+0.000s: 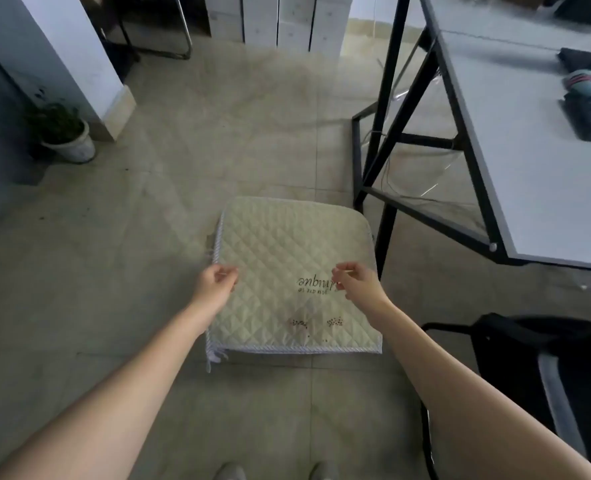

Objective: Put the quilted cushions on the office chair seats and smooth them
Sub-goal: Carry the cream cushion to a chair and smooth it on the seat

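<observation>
Quilted cushion (pixel 292 271) is held in mid-air above the floor (pixel 114 271), pinched at its left edge by the left hand (pixel 214 284) and mid-panel by the right hand (pixel 356 280); judged light, floppy, best gripped at the piped edges.

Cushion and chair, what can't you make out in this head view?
- What the cushion rests on: hidden beneath it.
- Printed text: upside down, its end covered by the right hand.
- Left hand fingers: curled at the cushion's edge, grip unclear.
- Chair: cut off by the right edge; seat not visible.
</observation>
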A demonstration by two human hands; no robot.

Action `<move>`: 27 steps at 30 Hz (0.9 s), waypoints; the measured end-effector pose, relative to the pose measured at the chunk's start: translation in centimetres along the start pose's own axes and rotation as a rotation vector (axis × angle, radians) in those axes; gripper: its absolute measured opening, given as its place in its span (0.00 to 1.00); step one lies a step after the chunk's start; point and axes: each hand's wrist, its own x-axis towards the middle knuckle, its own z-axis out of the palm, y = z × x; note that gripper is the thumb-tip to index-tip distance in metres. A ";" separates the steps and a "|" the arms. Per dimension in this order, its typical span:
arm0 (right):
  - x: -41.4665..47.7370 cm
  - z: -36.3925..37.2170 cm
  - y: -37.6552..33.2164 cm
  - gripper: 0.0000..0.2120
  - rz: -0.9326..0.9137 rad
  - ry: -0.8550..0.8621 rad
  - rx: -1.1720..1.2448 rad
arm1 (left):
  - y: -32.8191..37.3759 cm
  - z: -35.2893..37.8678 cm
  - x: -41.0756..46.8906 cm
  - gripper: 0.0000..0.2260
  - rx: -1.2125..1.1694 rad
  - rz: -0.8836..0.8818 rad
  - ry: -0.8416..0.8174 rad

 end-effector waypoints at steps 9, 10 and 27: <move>3.3 -0.2 5.4 0.15 0.030 0.092 -0.023 | -5.2 0.5 3.8 0.12 0.040 -0.024 0.173; 3.5 -0.2 5.9 0.17 0.034 0.113 -0.038 | -5.5 0.5 3.9 0.11 0.054 -0.024 0.189; 6.1 -1.4 8.1 0.23 0.070 0.467 0.023 | -6.0 0.3 6.2 0.18 0.281 0.108 0.351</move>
